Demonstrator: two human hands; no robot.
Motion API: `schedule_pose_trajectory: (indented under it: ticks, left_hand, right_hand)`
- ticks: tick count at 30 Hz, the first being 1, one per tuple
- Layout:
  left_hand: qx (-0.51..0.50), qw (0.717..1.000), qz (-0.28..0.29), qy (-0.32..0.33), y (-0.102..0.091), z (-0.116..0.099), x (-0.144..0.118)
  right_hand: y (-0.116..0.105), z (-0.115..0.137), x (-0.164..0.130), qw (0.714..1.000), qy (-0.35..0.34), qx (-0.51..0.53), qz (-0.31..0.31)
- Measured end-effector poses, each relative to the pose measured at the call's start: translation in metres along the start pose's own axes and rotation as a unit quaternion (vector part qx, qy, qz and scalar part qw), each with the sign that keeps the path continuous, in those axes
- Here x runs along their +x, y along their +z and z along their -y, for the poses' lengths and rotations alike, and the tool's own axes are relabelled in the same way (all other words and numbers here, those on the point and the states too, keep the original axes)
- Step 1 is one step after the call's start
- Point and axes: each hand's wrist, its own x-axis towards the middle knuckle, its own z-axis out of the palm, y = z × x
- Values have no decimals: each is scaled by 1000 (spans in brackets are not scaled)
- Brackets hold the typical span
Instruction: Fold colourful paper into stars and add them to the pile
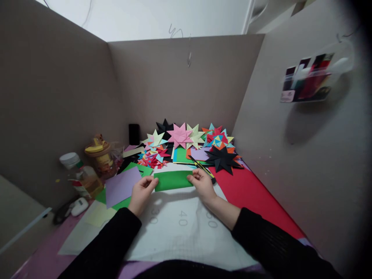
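A green paper strip (173,181), wider than it is tall, is held up between both hands above a white mat (183,240) printed with numbers. My left hand (142,192) pinches its left end between thumb and fingers. At the other end, my right hand (204,186) grips the strip the same way. Just behind the right hand lies a yellow and black utility knife (200,166), partly hidden by it. Left of my left hand, a lilac paper sheet (122,186) rests over green paper (101,197).
Folded paper stars, including a pink star (180,135) and a black star (223,158), are heaped at the back. Red paper (252,193) covers the right side. A white-capped bottle (87,176) and a yellow cup (101,157) stand left. Grey partitions (186,81) enclose the desk.
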Motion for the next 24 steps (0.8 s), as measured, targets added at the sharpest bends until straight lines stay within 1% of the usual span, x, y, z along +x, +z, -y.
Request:
schedule_pose_trajectory:
  ticks: [4, 10, 17, 21, 24]
  left_hand:
    - [-26, 999, -3, -25, 0, 3, 2]
    - [-53, 997, -21, -56, 1, 2, 3]
    - [-97, 994, -16, -57, 1, 5, 3]
    - [-129, 990, -12, -58, 1, 6, 2]
    - [-130, 990, -10, -59, 1, 6, 2]
  right_hand:
    - [0, -1, 0, 1000, 3, 0, -9]
    - [0, -3, -2, 1000, 8, 5, -12]
    - [-2, -10, -2, 1000, 2, 1, -10]
    - [-2, -9, -2, 1000, 10, 5, -13]
    - [-2, -7, -2, 1000, 14, 7, -12]
